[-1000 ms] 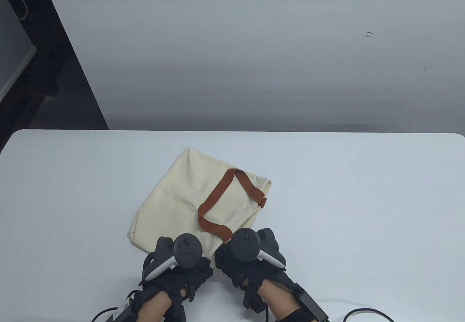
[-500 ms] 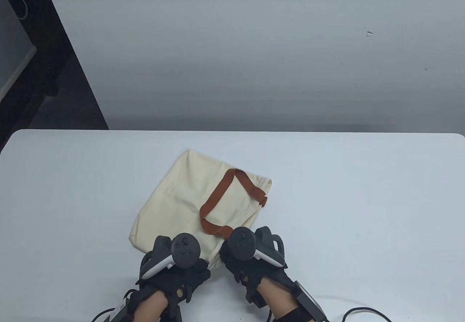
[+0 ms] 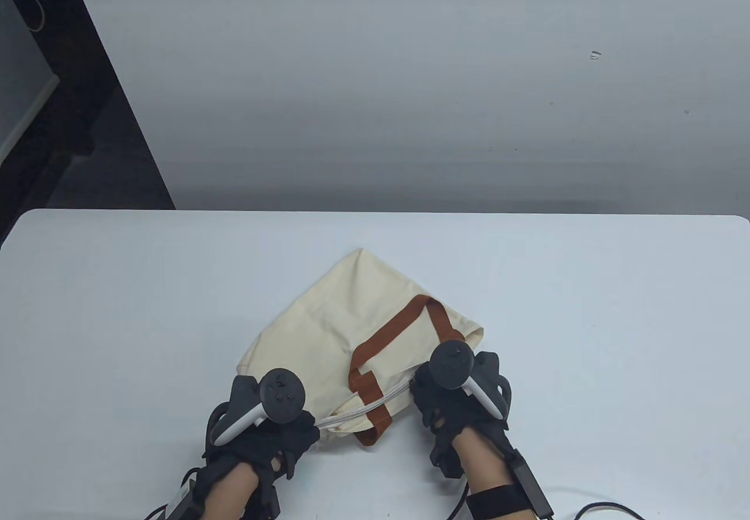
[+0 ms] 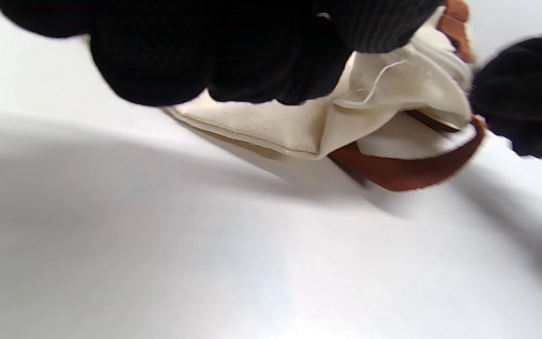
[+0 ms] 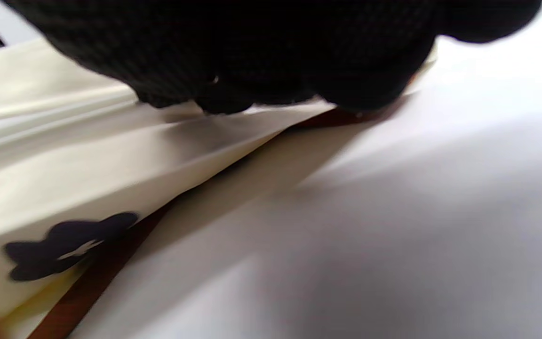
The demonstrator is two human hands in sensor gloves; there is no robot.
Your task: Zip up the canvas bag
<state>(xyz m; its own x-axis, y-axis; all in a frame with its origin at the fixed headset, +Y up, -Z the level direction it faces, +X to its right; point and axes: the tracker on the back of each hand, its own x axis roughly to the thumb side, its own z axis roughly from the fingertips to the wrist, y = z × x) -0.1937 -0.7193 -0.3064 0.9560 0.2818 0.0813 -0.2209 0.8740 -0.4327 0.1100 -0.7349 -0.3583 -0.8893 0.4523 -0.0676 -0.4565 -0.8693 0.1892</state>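
A cream canvas bag (image 3: 345, 315) with brown strap handles (image 3: 404, 320) lies on the white table (image 3: 586, 309). Its open mouth edge (image 3: 366, 407) faces me and is stretched taut between my hands. My left hand (image 3: 304, 426) grips the mouth's near left end; in the left wrist view its fingers (image 4: 158, 61) close on bunched cream fabric (image 4: 393, 84) above a brown strap (image 4: 407, 172). My right hand (image 3: 419, 385) grips the mouth's right end; its fingers (image 5: 275, 56) curl over the cream edge (image 5: 87, 160). The zip slider is hidden.
The table's far edge (image 3: 375, 213) meets a grey wall. A dark cable (image 3: 597, 508) runs from my right wrist along the near edge. Bare tabletop lies to the left and right of the bag.
The bag has turned and shifted right. My right hand moved right and farther along the mouth, my left hand slightly left and nearer, and the mouth edge now stretches between them.
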